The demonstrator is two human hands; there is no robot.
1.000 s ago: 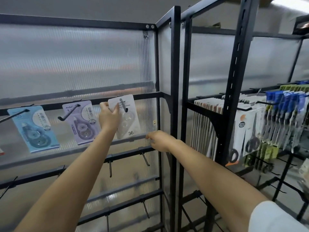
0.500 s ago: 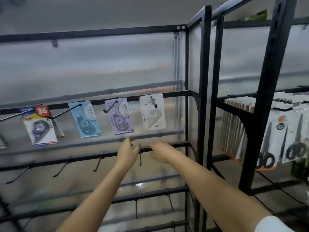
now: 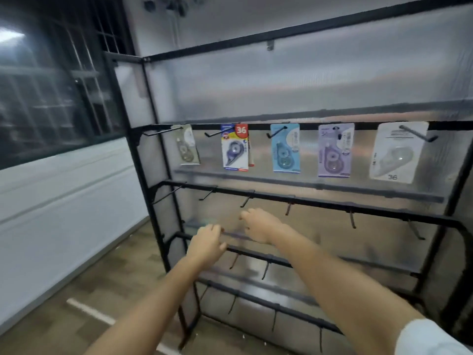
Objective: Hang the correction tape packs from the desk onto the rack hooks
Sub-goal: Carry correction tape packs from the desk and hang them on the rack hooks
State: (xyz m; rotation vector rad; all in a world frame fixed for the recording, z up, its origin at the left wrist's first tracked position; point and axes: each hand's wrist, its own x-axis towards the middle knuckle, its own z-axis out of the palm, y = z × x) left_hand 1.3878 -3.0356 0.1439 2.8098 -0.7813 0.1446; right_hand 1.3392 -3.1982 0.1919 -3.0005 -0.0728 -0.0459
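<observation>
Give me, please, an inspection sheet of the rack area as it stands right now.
Surface: black rack; top hook row filled, lower hooks bare.
Job's things: five correction tape packs hang: clear, blue-red, light blue, purple, white.
Clutter: nothing seen.
Grippers: left hand and right hand hold nothing, fingers loosely curled.
Cables: nothing seen.
Surroundings: dark window, white wall, wood floor.

5 correction tape packs (image 3: 284, 147) hang on rack (image 3: 307, 201) top hooks; left hand (image 3: 206, 245), right hand (image 3: 259, 224) empty below.
</observation>
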